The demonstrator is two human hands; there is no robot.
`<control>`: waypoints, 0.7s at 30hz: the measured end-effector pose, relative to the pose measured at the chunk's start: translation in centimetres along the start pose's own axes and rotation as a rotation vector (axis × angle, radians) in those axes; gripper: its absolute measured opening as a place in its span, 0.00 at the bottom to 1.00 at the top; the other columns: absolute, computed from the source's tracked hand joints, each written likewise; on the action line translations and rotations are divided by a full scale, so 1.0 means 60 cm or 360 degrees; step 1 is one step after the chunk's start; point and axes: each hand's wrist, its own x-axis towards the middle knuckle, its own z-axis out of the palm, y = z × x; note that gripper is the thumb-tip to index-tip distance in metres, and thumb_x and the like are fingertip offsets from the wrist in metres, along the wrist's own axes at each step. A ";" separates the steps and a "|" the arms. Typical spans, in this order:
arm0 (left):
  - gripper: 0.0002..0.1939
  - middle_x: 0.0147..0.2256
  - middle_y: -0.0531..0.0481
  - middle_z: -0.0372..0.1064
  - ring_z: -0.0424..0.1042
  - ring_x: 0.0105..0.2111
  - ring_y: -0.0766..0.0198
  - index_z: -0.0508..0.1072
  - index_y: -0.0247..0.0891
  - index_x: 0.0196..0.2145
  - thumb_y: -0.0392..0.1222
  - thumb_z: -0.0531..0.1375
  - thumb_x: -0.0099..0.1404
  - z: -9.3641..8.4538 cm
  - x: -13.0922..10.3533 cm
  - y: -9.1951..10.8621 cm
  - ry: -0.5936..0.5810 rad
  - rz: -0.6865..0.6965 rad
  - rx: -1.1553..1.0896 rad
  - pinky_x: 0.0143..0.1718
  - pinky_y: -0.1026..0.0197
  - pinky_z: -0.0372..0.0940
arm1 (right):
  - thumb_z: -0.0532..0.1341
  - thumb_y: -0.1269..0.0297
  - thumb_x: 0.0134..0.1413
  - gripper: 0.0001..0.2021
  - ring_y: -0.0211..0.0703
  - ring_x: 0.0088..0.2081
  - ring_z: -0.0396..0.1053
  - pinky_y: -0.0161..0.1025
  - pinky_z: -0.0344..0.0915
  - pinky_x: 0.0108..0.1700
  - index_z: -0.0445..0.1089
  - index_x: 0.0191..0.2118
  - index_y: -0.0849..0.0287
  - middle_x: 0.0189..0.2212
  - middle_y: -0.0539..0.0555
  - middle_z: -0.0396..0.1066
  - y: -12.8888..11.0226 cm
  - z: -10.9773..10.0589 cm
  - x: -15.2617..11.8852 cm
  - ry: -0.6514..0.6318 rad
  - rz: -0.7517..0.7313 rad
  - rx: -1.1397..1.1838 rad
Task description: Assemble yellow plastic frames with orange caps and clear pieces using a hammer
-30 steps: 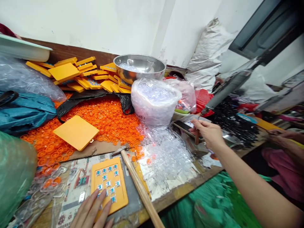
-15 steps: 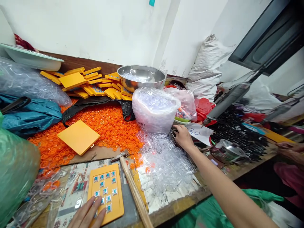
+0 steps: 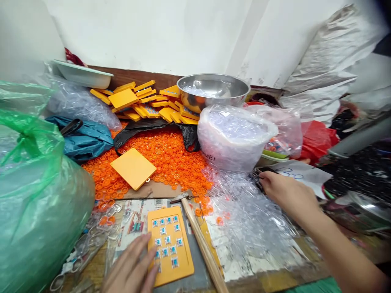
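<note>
Ten blue-centred inserts fill my orange tray (two pockets empty), left hand flat open steadying it, right hand closing on clear plastic pieces.

L hand flat on yellow tray | R hand at clear pieces | hammer btwn

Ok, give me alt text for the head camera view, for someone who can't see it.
A person's left hand rests flat on a yellow tray of small blue parts, while the right hand reaches into a heap of clear plastic pieces. A wooden-handled hammer lies between them, with orange rings piled behind.
</note>
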 end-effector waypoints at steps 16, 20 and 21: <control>0.10 0.39 0.46 0.77 0.75 0.41 0.61 0.75 0.36 0.38 0.33 0.53 0.68 0.100 0.220 -0.057 -0.0594 -0.0525 -0.0433 0.45 0.57 0.69 | 0.53 0.65 0.52 0.25 0.45 0.40 0.76 0.39 0.73 0.39 0.64 0.58 0.55 0.45 0.56 0.74 -0.128 0.183 -0.231 -0.0315 -0.0448 0.1831; 0.07 0.35 0.50 0.74 0.74 0.37 0.62 0.73 0.34 0.34 0.40 0.59 0.67 0.146 0.263 -0.067 -0.0859 -0.0531 -0.0453 0.42 0.53 0.70 | 0.52 0.59 0.59 0.22 0.49 0.50 0.73 0.41 0.71 0.48 0.62 0.59 0.50 0.52 0.57 0.71 -0.099 0.198 -0.276 0.0100 -0.0338 0.1841; 0.08 0.36 0.50 0.73 0.74 0.37 0.62 0.73 0.34 0.35 0.41 0.59 0.67 0.151 0.265 -0.071 -0.0898 -0.0543 -0.0457 0.41 0.53 0.70 | 0.52 0.59 0.60 0.21 0.50 0.53 0.71 0.42 0.70 0.51 0.62 0.59 0.47 0.53 0.56 0.71 -0.087 0.205 -0.289 0.0226 -0.0322 0.1737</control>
